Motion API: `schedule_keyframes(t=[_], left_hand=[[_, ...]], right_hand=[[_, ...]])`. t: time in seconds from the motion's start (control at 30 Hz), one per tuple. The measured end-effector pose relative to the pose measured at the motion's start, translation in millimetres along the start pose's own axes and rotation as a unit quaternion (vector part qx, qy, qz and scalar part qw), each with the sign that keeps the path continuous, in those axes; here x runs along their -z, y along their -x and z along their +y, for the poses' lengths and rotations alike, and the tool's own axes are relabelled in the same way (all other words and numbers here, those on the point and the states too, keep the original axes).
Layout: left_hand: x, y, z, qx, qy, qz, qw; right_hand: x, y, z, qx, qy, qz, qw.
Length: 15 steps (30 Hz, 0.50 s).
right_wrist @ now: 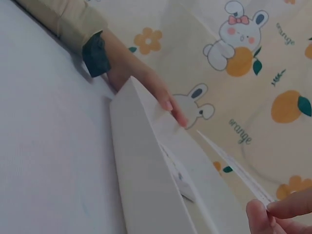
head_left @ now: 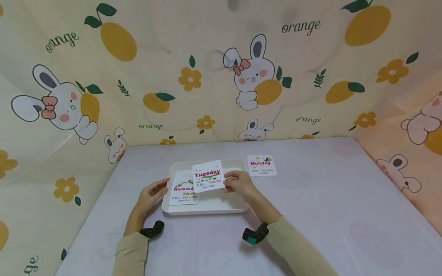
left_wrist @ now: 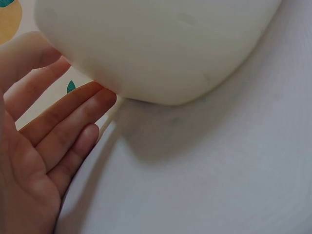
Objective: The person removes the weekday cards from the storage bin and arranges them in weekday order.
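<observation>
My right hand (head_left: 243, 184) pinches a white card printed "Tuesday" (head_left: 208, 176) at its right edge, between thumb and fingers. In the right wrist view the card (right_wrist: 239, 170) is seen nearly edge-on, raised above the tray wall (right_wrist: 146, 165). Under it in the head view, a "Wednesday" card (head_left: 183, 196) lies in the left part of the white tray (head_left: 221, 206), partly covered by the Tuesday card. At the tray's left side is my left hand (head_left: 150, 196). Its fingers (left_wrist: 73, 109) are fairly straight, with fingertips at the tray's outer wall (left_wrist: 146, 63).
A "Monday" card (head_left: 262, 166) lies face up on the pale table (head_left: 328, 199), right of the tray's far corner. Behind the table hangs a cloth (head_left: 207, 46) printed with rabbits and oranges. Dark bands (head_left: 256, 234) sit on both wrists.
</observation>
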<state>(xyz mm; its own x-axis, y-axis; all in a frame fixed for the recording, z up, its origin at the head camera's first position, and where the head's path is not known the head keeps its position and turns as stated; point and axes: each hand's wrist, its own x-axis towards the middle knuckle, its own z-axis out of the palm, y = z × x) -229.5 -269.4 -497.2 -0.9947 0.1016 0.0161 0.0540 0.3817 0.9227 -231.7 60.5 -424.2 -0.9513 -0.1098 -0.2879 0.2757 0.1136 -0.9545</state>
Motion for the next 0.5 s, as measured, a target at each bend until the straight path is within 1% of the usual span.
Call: schedule_keyframes(t=[0.3,0.5], left_hand=[[-1.0,-0.9,-1.1,-0.005,-0.003,0.002,1.0],[-0.9,-0.6,-1.7,-0.003,-0.008,0.003,1.0]], right_hand=[[23.3,5.1,-6.0,-0.002,0.027,0.006,0.9996],[38.7,6.2,-7.7,0.0,0.04,0.018,0.999]])
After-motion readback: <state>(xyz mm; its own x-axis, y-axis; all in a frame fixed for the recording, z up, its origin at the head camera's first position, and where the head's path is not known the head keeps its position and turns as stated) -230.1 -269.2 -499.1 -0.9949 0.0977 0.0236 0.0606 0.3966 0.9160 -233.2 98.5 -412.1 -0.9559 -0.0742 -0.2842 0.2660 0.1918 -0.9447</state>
